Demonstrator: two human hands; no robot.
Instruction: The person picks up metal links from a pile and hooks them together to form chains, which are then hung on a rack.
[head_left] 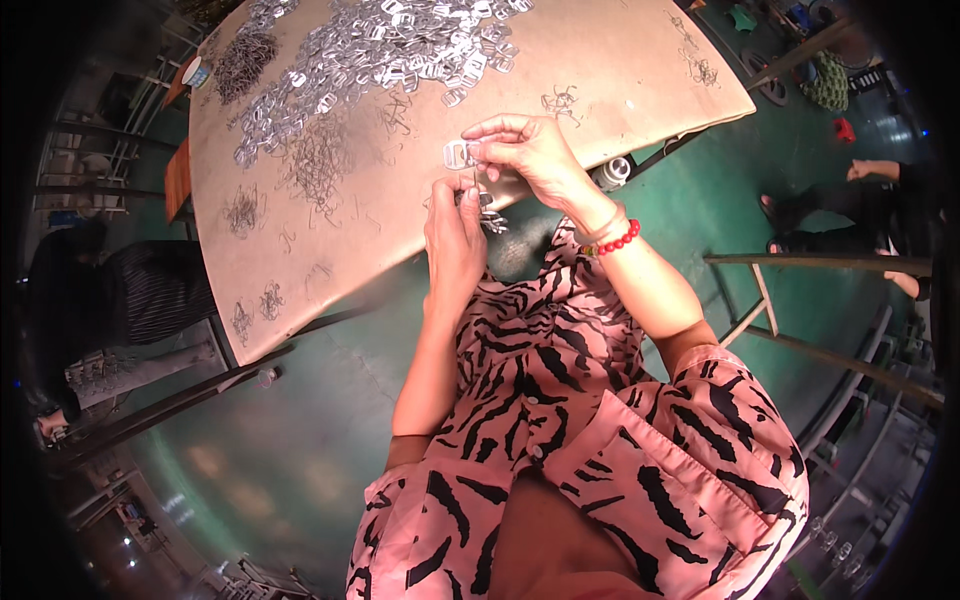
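Observation:
Above the table's near edge, my right hand (535,160) pinches a flat silver metal buckle (458,154) with a slotted opening. Just below it, my left hand (455,235) is closed, thumb against fingers, on a thin wire piece (476,180) that rises toward the buckle. Whether wire and buckle touch is too small to tell. Several more shiny metal pieces (491,216) hang beside the left thumb, below the right hand; what carries them is partly hidden. A red bead bracelet (618,240) circles my right wrist.
A big heap of silver buckles (400,50) covers the far part of the brown table (370,225). Loose thin wire hooks (318,165) lie in scattered piles, with a darker pile (246,66) far left. A metal bottle (614,173) stands beyond the edge. Other people sit left and right.

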